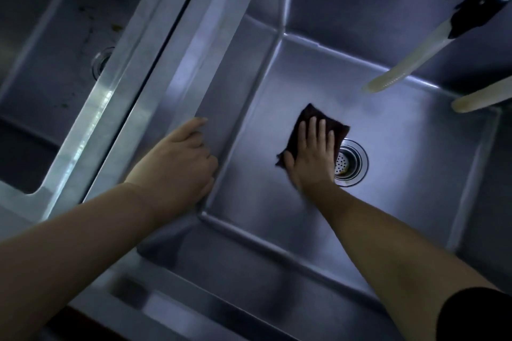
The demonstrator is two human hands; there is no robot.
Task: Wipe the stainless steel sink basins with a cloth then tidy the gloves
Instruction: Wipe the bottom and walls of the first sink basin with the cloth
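Observation:
A dark cloth (310,116) lies flat on the floor of the right stainless steel basin (415,152), just left of the round drain strainer (350,162). My right hand (311,156) presses on the cloth with straight, spread fingers, and the thumb lies at its lower left corner. My left hand (177,163) rests on the basin's left wall below the divider rim (155,91), fingers loosely bent, holding nothing. A second basin (50,69) lies at the left with specks on its floor. No gloves that I can make out for certain.
Two pale hose-like pieces (410,63) (482,99) hang over the right basin from the tap fitting (471,14) at the top right. The left basin has its own drain (101,61). The sink's front rim (155,299) runs along the bottom.

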